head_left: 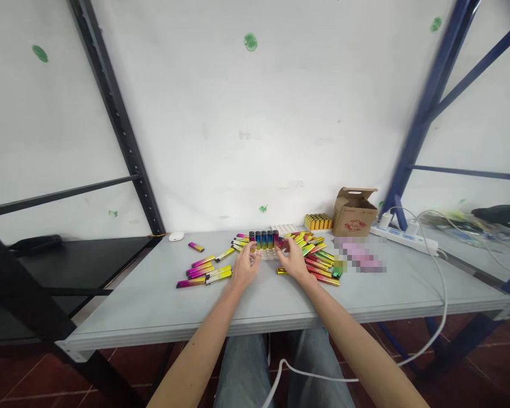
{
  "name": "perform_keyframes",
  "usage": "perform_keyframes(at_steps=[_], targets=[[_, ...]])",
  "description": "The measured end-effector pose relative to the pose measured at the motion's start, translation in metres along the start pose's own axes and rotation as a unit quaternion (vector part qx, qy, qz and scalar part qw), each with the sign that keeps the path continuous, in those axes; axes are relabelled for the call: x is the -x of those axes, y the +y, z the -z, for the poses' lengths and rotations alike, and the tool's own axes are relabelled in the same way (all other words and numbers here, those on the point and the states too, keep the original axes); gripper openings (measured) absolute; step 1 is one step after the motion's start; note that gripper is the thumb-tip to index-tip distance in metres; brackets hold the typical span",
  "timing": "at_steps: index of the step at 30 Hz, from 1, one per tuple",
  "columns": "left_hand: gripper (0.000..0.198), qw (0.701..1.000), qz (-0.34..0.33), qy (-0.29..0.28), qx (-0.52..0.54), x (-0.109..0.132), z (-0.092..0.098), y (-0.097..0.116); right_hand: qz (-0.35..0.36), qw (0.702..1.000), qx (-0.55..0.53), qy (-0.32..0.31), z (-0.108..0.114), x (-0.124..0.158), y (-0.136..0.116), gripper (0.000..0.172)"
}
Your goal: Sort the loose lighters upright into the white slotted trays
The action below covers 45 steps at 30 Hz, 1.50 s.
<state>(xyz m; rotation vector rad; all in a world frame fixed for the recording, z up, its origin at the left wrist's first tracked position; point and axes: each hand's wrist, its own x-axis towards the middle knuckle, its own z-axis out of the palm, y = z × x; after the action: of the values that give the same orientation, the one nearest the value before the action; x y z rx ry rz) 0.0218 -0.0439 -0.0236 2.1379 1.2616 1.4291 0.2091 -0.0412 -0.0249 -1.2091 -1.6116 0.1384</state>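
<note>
A pale pegged tray (268, 254) stands in front of me with a row of shiny blue-and-yellow lighters (264, 240) upright along its back. My left hand (245, 265) is at the tray's left end, thumb and fingers closed around its edge beside the leftmost lighter. At the right end, my right hand (293, 260) has its fingers closed on a purple lighter (281, 242), partly hidden by the fingertips. Loose magenta-and-yellow lighters (204, 264) lie to the left. A heap of red, yellow and green lighters (318, 262) lies right beside my right hand.
At the back are a tray of upright yellow lighters (318, 221), another pale tray (284, 228) and an open cardboard box (354, 212). A white power strip (406, 238) with cables sits on the right. A white case (176, 236) lies at the back left of the grey table (153, 311).
</note>
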Motion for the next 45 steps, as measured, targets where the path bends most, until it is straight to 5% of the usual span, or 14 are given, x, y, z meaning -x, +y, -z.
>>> perform_keyframes(at_steps=[8, 13, 22, 33, 36, 41, 45], targets=[[0.029, 1.000, -0.005, 0.006, -0.027, -0.003, -0.001, -0.007, -0.080, 0.996, -0.026, 0.029, 0.006, -0.006, 0.005, 0.014], [0.029, 1.000, -0.011, 0.002, -0.016, -0.004, -0.001, -0.010, -0.132, 0.981, -0.141, 0.020, 0.012, -0.010, 0.004, 0.024], [0.031, 1.000, -0.004, 0.009, 0.016, -0.001, 0.003, -0.009, -0.208, 0.873, -0.440, -0.018, 0.010, -0.017, 0.004, 0.039], [0.035, 1.000, 0.004, 0.011, 0.000, 0.000, 0.003, -0.006, -0.181, 0.879, -0.441, 0.026, 0.021, -0.029, 0.008, 0.040], [0.037, 1.000, 0.002, 0.009, -0.016, 0.000, 0.002, -0.007, -0.206, 0.846, -0.491, -0.032, 0.020, -0.037, 0.002, 0.033], [0.039, 0.999, 0.008, 0.019, -0.048, -0.001, 0.002, -0.008, -0.273, 0.764, -0.579, -0.076, -0.002, -0.045, -0.011, 0.049], [0.033, 0.996, 0.007, 0.024, -0.086, -0.001, 0.002, -0.007, -0.297, 0.744, -0.586, -0.120, -0.012, -0.042, -0.007, 0.051]])
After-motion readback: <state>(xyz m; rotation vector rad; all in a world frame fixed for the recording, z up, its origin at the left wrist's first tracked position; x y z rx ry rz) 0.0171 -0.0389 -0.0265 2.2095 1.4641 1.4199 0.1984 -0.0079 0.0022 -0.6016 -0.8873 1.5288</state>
